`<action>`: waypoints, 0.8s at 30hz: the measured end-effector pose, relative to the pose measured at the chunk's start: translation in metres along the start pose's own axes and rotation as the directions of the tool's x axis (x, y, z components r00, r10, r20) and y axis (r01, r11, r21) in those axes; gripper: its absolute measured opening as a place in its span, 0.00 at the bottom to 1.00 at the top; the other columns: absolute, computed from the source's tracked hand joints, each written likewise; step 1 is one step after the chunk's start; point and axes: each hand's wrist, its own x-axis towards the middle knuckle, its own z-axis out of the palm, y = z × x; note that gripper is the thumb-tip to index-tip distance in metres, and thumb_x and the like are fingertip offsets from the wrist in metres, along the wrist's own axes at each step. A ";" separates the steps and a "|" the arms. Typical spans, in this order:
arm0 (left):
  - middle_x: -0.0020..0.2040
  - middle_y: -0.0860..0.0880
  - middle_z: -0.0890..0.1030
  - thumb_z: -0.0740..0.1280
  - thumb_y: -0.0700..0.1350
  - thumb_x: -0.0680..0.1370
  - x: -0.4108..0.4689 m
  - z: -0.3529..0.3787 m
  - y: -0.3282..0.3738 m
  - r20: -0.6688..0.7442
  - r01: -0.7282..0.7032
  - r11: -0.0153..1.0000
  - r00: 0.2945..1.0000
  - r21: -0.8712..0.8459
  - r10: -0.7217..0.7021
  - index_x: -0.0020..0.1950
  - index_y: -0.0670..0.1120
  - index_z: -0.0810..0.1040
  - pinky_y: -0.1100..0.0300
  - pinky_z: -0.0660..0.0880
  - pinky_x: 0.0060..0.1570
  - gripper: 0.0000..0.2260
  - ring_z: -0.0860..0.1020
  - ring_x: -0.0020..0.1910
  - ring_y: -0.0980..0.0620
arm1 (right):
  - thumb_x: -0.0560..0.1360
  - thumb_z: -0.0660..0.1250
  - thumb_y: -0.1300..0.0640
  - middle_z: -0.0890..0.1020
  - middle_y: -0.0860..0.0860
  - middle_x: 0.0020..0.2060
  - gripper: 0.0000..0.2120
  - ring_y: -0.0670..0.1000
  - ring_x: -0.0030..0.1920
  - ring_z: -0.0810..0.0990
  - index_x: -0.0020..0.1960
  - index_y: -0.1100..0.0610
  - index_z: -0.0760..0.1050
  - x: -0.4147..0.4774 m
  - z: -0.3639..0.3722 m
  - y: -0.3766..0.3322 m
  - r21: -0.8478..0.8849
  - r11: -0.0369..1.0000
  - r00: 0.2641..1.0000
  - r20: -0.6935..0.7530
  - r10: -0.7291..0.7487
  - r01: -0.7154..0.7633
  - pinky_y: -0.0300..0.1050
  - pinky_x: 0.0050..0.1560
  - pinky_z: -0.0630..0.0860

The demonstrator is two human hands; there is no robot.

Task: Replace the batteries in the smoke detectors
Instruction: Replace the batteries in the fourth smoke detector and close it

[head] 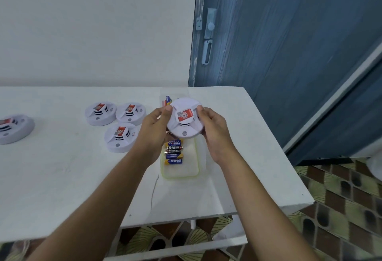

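I hold a round white smoke detector (185,119) with a red label, face up, above the table. My left hand (154,130) grips its left rim and my right hand (215,130) grips its right rim. Below it a shallow clear tray (192,169) holds several AA batteries (173,152) lying side by side. More batteries (168,100) show behind the detector, partly hidden. Three more detectors lie on the table to the left: one (100,113), a second (130,113) and a third (119,136).
Another detector (14,128) sits at the far left of the white table (62,178). The table's right edge runs close to a blue door (289,54). Patterned floor tiles (341,198) lie below and to the right.
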 end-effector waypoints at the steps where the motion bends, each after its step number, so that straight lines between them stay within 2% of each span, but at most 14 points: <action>1: 0.53 0.43 0.84 0.60 0.51 0.82 0.001 0.002 0.001 -0.003 0.023 0.999 1.000 -0.031 -0.023 0.64 0.40 0.75 0.53 0.81 0.40 0.17 0.84 0.47 0.47 | 0.81 0.66 0.52 0.86 0.54 0.51 0.12 0.53 0.53 0.84 0.55 0.60 0.81 0.000 -0.001 0.000 -0.010 1.000 0.999 -0.034 -0.002 0.001 0.56 0.61 0.78; 3: 0.53 0.43 0.84 0.58 0.49 0.83 0.002 0.005 0.001 0.030 0.069 0.995 0.997 -0.073 -0.067 0.64 0.40 0.74 0.52 0.82 0.43 0.17 0.84 0.48 0.47 | 0.79 0.69 0.53 0.87 0.53 0.48 0.10 0.51 0.50 0.85 0.53 0.59 0.82 0.000 -0.002 0.001 -0.024 1.000 0.996 -0.089 -0.006 0.004 0.56 0.59 0.80; 5: 0.55 0.43 0.83 0.59 0.48 0.83 0.002 0.007 0.000 0.081 0.091 0.992 0.993 -0.091 -0.084 0.66 0.40 0.73 0.49 0.81 0.51 0.16 0.83 0.52 0.45 | 0.78 0.70 0.53 0.87 0.54 0.48 0.11 0.52 0.50 0.85 0.53 0.60 0.83 0.000 -0.004 0.004 -0.013 1.000 0.992 -0.125 0.002 -0.004 0.56 0.58 0.81; 7: 0.57 0.44 0.82 0.66 0.46 0.79 0.002 0.007 -0.003 0.124 0.065 0.997 0.991 -0.036 -0.060 0.66 0.43 0.73 0.49 0.79 0.55 0.16 0.82 0.55 0.46 | 0.78 0.70 0.53 0.87 0.55 0.49 0.12 0.54 0.51 0.85 0.55 0.61 0.83 0.001 -0.007 0.004 0.021 0.999 0.989 -0.147 0.029 -0.026 0.55 0.57 0.81; 9: 0.58 0.47 0.81 0.74 0.42 0.74 0.001 0.004 -0.007 0.143 -0.031 0.989 0.990 0.144 0.010 0.64 0.51 0.74 0.53 0.79 0.55 0.20 0.81 0.56 0.50 | 0.78 0.70 0.53 0.87 0.55 0.49 0.13 0.55 0.52 0.86 0.57 0.61 0.82 0.002 -0.008 0.004 0.039 0.998 0.987 -0.149 0.058 -0.052 0.55 0.56 0.82; 11: 0.58 0.50 0.80 0.75 0.37 0.72 0.000 0.004 -0.009 0.157 -0.101 0.971 0.985 0.217 0.067 0.65 0.54 0.73 0.57 0.79 0.53 0.25 0.81 0.56 0.54 | 0.79 0.69 0.54 0.87 0.56 0.50 0.13 0.55 0.52 0.86 0.57 0.62 0.82 0.002 -0.009 0.004 0.059 0.995 0.987 -0.140 0.083 -0.075 0.54 0.53 0.83; 16: 0.60 0.51 0.80 0.74 0.35 0.72 0.000 0.003 -0.009 0.195 -0.159 0.963 0.974 0.217 0.116 0.69 0.51 0.71 0.55 0.78 0.56 0.28 0.80 0.57 0.55 | 0.81 0.65 0.55 0.86 0.56 0.51 0.14 0.51 0.47 0.86 0.59 0.63 0.81 -0.001 -0.011 -0.001 0.133 0.980 0.983 -0.089 0.160 -0.147 0.44 0.42 0.81; 20: 0.62 0.49 0.79 0.74 0.33 0.72 -0.001 0.001 -0.008 0.235 -0.142 0.973 0.967 0.182 0.097 0.70 0.50 0.70 0.56 0.79 0.55 0.30 0.80 0.58 0.50 | 0.82 0.63 0.55 0.86 0.54 0.49 0.12 0.51 0.45 0.84 0.56 0.59 0.82 -0.003 -0.014 -0.008 0.154 0.973 0.984 -0.027 0.179 -0.172 0.44 0.42 0.81; 24: 0.61 0.51 0.80 0.72 0.33 0.73 -0.002 -0.001 -0.007 0.272 -0.145 0.972 0.958 0.184 0.092 0.71 0.50 0.69 0.58 0.79 0.55 0.30 0.81 0.57 0.50 | 0.82 0.62 0.55 0.86 0.53 0.48 0.11 0.51 0.46 0.83 0.54 0.56 0.83 -0.004 -0.012 -0.009 0.145 0.972 0.981 -0.033 0.190 -0.183 0.45 0.42 0.81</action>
